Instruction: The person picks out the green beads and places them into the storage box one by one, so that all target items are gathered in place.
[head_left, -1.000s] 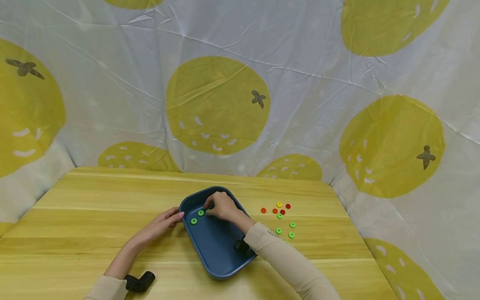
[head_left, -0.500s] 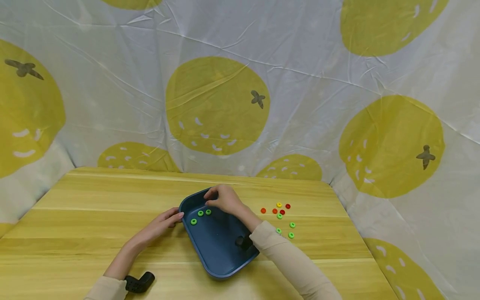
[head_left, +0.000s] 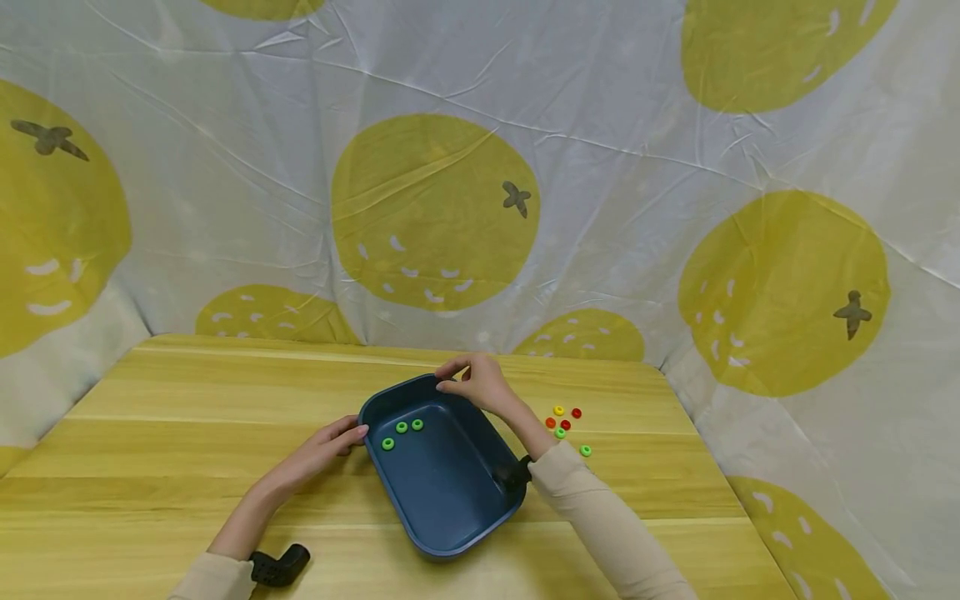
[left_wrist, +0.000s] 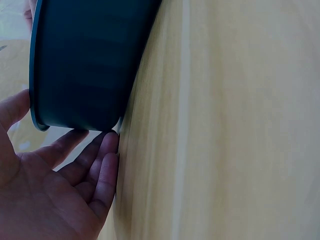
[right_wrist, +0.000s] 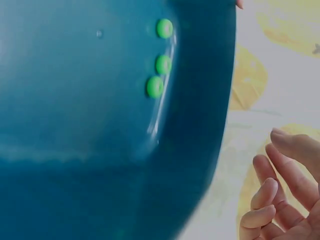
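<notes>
A deep dark blue plastic tray (head_left: 450,483) stands on the wooden table, three small green rings (head_left: 401,427) lying near its far left end. My left hand (head_left: 330,442) touches the tray's far left corner. In the left wrist view its thumb (left_wrist: 17,107) meets the rim while the loosely extended fingers touch the lower outer wall. Above the far right corner of the tray is my right hand (head_left: 483,385). The right wrist view has this hand (right_wrist: 285,195) beside the rim with loosely bent fingers and nothing between them.
Right of the tray lie more small rings: a yellow ring (head_left: 558,411), an orange ring (head_left: 551,422), two red rings including one red ring (head_left: 576,413), and green ones including a green ring (head_left: 586,451). The right forearm partly covers this area. A fruit-print cloth (head_left: 600,250) hangs behind the table.
My right hand has let go of the third green ring inside the tray, lifted, and moved right to the far right rim. My left hand and the tray have stayed in place.
</notes>
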